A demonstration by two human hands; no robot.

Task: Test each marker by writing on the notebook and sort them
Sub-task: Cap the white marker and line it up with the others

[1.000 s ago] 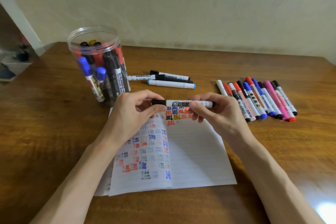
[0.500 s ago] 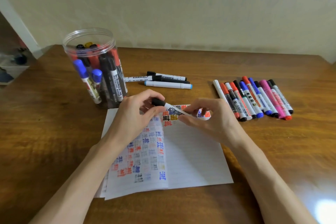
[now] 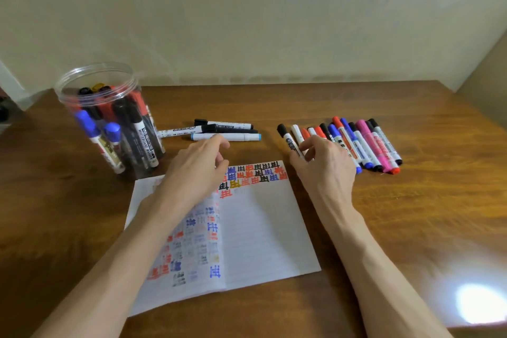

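Right hand [image 3: 326,164] is pinching the lower end of a black-capped marker [image 3: 286,138], fingers curled round it. The marker is lying at the left end of the row of markers [image 3: 367,145] on the wooden surface [image 3: 411,214], just beside a white one. Left hand [image 3: 196,170] is hovering over the top of the notebook [image 3: 263,228], fingers loosely curled, holding nothing. The notebook is lying open in front of the person, with red, blue, black and orange test marks filling the left page and running along the top of the right page. A clear jar [image 3: 109,118] with more markers is standing far left, and three markers [image 3: 227,132] are lying between the jar and the row.
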